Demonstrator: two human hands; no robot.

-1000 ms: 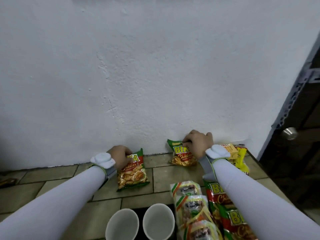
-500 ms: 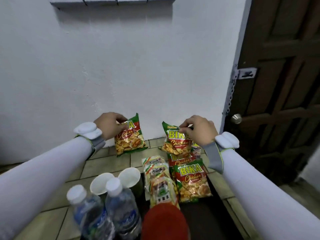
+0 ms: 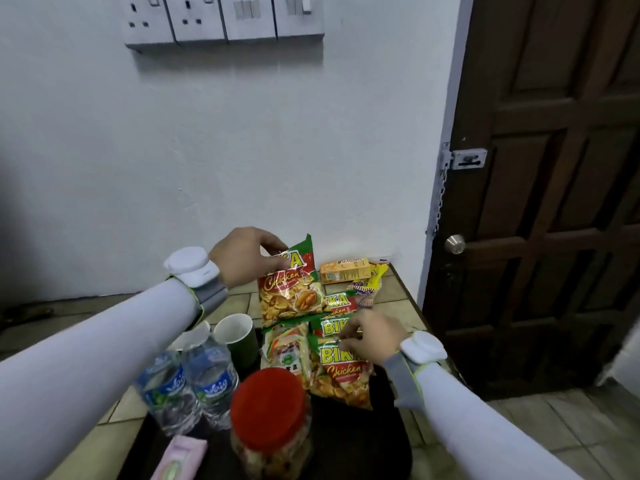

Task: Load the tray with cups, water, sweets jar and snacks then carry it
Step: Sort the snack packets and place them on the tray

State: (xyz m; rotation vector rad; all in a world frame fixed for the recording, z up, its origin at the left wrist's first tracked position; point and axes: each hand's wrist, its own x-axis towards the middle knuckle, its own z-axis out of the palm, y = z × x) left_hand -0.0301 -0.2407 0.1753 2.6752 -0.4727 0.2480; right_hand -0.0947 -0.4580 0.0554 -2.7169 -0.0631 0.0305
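Loading is nearing completion: left hand (image 3: 242,258) is gripping a chicken snack bag (image 3: 291,292) above the tray (image 3: 363,441), right hand (image 3: 370,336) is pinching another bag (image 3: 341,372) onto it, carrying is remaining.

One head-worn camera looks forward and down, close over the black tray (image 3: 363,441).

— What sort of place was it?
— A home, by a tiled counter (image 3: 391,289) against a white plastered wall (image 3: 242,150).
— What showed it?
— A row of white plastic wall sockets and light switches (image 3: 225,19) sat high on that wall, and at the counter's right edge stood a dark brown panelled wooden door (image 3: 540,168) with a round metal knob (image 3: 454,244), a silver slide bolt (image 3: 465,159) and a hanging chain (image 3: 439,199).
— Anything on the counter?
— Household snack packets and bottled water.
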